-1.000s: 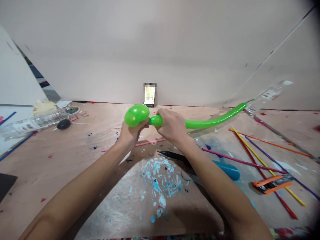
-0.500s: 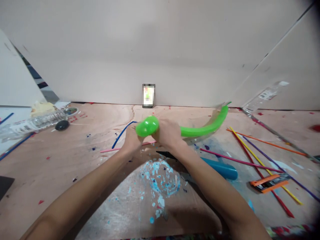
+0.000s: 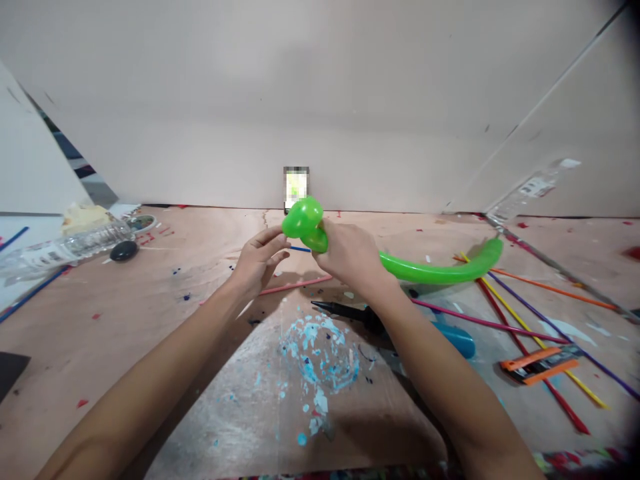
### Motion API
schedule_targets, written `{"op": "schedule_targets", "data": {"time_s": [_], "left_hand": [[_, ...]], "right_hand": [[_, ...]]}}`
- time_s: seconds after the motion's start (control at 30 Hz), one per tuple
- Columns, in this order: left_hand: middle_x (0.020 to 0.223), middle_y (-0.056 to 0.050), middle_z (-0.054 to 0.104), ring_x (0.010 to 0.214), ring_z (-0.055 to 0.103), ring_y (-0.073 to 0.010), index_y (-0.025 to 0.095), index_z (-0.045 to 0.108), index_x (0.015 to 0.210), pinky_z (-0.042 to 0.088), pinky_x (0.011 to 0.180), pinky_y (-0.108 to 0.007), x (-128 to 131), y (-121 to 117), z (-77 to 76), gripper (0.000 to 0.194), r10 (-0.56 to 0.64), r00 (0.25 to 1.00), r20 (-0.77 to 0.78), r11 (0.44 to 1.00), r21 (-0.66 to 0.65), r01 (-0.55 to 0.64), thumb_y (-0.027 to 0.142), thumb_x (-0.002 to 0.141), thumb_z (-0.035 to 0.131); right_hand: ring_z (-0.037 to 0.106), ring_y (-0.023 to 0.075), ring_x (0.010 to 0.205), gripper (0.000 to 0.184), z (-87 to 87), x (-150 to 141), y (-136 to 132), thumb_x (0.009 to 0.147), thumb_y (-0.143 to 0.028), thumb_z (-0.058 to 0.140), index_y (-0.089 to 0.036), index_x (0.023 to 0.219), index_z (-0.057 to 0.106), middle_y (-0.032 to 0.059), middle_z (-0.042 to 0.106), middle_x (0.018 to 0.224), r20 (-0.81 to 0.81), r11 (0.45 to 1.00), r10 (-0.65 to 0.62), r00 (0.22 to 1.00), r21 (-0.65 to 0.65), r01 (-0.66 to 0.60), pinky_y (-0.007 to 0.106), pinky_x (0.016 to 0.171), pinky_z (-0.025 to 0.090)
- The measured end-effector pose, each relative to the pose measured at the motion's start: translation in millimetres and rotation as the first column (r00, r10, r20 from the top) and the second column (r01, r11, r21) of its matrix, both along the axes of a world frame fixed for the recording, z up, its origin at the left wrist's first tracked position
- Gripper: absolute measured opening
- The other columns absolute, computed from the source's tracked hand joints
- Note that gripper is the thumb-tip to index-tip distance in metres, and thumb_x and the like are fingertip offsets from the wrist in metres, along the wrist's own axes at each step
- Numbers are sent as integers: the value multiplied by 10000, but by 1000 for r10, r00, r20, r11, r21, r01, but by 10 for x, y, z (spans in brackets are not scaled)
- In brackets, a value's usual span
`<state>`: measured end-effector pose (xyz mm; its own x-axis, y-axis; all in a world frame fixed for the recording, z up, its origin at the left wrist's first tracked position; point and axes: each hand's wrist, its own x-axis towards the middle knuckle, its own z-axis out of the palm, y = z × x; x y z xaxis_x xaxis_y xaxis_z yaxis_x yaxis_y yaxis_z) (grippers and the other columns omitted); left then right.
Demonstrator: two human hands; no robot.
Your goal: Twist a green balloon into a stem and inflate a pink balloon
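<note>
A long green modelling balloon (image 3: 435,273) is gripped by my right hand (image 3: 350,257), whose fingers are wrapped round it. Its near end is bent into rounded bubbles left of that hand, while the long tail curves away to the right above the table. My left hand (image 3: 260,260) is beside the bubbles, fingers parted and index fingertip at their left edge; whether it touches them I cannot tell. Under my right forearm lies a blue balloon pump (image 3: 457,339) with a black pointed nozzle (image 3: 337,309), partly hidden by the arm.
A phone (image 3: 296,183) leans on the back board. Uninflated red, yellow (image 3: 575,383), purple and orange balloons lie at right, with an orange-black packet-like item (image 3: 540,363). Clear plastic bottles stand or lie at left (image 3: 75,250) and right (image 3: 530,193). A black oval object (image 3: 123,251) is at left.
My left hand has come off the bubbled end and moved slightly left, its fingers parting. My right hand has shifted a little right with the balloon; the bubbles are higher and the tail reaches further right.
</note>
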<state>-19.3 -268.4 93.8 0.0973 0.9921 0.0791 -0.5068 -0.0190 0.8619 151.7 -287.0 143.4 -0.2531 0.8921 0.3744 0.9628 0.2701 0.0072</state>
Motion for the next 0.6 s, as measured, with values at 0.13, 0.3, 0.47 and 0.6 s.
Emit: {"op": "schedule_targets", "data": {"time_s": [0.13, 0.3, 0.47, 0.6], "left_hand": [[945, -52, 697, 844, 611, -157, 175, 723, 908, 473, 692, -259, 47, -64, -45, 306, -124, 970, -208, 988, 59, 139, 264, 629, 811], [862, -42, 699, 770, 605, -151, 163, 712, 860, 453, 643, -252, 62, -33, -114, 231, -12, 949, -316, 986, 154, 64, 279, 672, 778], [913, -31, 679, 797, 616, -142, 178, 678, 863, 490, 671, -260, -27, 20, -6, 268, -29, 996, -83, 991, 127, 40, 334, 674, 787], [1025, -87, 683, 927, 648, -214, 174, 652, 997, 519, 835, -364, -67, -23, 68, 406, -202, 978, -62, 973, 101, 207, 315, 651, 814]], "right_hand": [[657, 256, 783, 229, -47, -65, -1, 817, -286, 528, -183, 1012, 589, 95, 708, 859, -5, 999, 20, 1000, -49, -20, 305, 594, 354], [648, 247, 790, 272, -63, -107, -35, 811, -297, 554, -174, 1053, 569, 86, 705, 880, -65, 993, 92, 994, -66, -97, 293, 583, 340], [615, 198, 781, 336, 22, 33, -35, 845, -475, 572, -189, 1022, 593, 48, 694, 907, -255, 930, 202, 946, -253, -267, 264, 617, 370], [614, 181, 826, 316, 85, 103, -52, 889, -478, 542, -212, 1040, 620, 23, 699, 973, -400, 811, 284, 872, -385, -441, 255, 683, 409]]}}
